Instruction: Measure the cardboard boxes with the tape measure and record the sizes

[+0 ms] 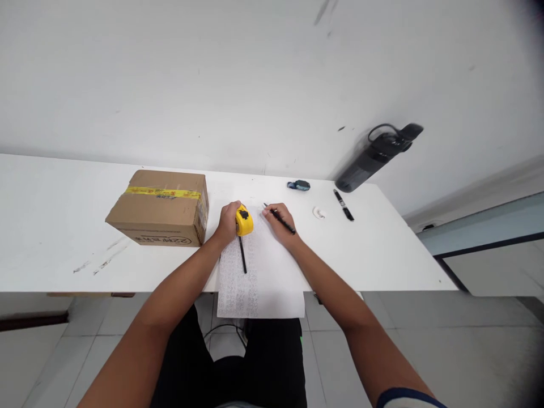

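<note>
My left hand [227, 222] is wrapped round a yellow tape measure [245, 222] with a black strap hanging below it. Between the fingers of my right hand [280, 222] is a black pen [284, 221], its tip pointing up and to the left. Under both hands lies a white sheet of paper [276, 283], densely marked on its left side and overhanging the front table edge. To the left of my left hand sits a cardboard box [159, 207] sealed with yellow tape.
The white table [374, 255] stands against a wall. Right of the paper are a small dark blue-green object [298, 185], a white ring-shaped item [318, 213], a black marker [343, 205] and a tall dark bottle [374, 161] at the back.
</note>
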Demonstrator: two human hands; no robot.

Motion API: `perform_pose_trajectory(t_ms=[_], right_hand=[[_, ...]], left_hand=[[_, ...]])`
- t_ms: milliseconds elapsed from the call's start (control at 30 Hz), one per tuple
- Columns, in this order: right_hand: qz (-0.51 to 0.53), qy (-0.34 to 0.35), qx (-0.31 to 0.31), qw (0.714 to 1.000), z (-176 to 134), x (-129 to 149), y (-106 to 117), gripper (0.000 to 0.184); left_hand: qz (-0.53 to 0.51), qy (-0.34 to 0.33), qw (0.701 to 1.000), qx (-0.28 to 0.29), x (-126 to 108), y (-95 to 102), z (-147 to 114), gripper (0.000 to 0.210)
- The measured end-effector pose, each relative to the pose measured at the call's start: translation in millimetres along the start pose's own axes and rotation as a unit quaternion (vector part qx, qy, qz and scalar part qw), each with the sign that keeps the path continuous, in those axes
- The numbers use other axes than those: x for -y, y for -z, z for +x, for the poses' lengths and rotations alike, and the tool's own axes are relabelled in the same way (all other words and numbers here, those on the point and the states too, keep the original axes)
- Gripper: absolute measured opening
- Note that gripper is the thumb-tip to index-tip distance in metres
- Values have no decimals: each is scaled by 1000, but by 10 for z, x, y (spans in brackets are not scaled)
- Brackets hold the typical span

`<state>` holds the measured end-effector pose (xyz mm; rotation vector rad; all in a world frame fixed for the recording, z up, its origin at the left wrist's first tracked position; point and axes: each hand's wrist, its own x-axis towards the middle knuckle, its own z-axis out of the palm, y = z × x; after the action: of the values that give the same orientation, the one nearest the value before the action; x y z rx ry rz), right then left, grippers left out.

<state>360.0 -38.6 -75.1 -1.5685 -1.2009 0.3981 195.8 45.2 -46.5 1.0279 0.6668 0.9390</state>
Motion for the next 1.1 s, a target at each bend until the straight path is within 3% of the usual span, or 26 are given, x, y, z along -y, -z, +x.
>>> perform_pose_trajectory(t_ms=[100, 233, 300, 433, 533, 567, 633, 700, 800, 867, 967, 1100], right_hand=[[-122, 74, -5, 990, -39, 5, -116, 35], [-266, 49, 89, 958, -55, 88, -273, 61], [-277, 24, 115, 954, 5, 175, -271, 64], [-166, -20, 137, 976, 111, 532, -7, 49], [-11, 25, 173, 985, -108, 951, 242, 38], [63, 44, 228, 971, -269, 1098, 290, 46], [165, 84, 356, 916, -690, 1373, 299, 82], [210, 119, 411, 879, -1156, 1609, 192, 113], [241, 136, 355, 893, -1697, 1864, -72, 125], [258, 134, 319, 902, -1890, 1955, -200, 128], [268, 146, 317, 898, -2012, 1998, -250, 135], [304, 162, 306, 888, -2077, 2020, -254, 141]], left_hand=[[8, -4, 1000, -21, -95, -32, -58, 33], [46, -86, 995, -2, -240, -124, -351, 39], [52, -120, 991, 15, -319, -156, -622, 41], [13, -167, 985, 48, -536, -103, -1311, 44], [-33, -250, 967, 27, -728, -10, -1792, 41], [-45, -278, 960, 9, -783, 9, -1919, 40], [-46, -323, 945, -27, -866, 15, -2111, 39], [-24, -347, 936, -55, -908, -14, -2232, 40], [26, -351, 932, -85, -935, -62, -2363, 45], [74, -348, 931, -84, -969, -59, -2463, 48], [141, -355, 923, -47, -1069, -12, -2624, 50], [153, -353, 923, -1, -1184, 26, -2693, 50]])
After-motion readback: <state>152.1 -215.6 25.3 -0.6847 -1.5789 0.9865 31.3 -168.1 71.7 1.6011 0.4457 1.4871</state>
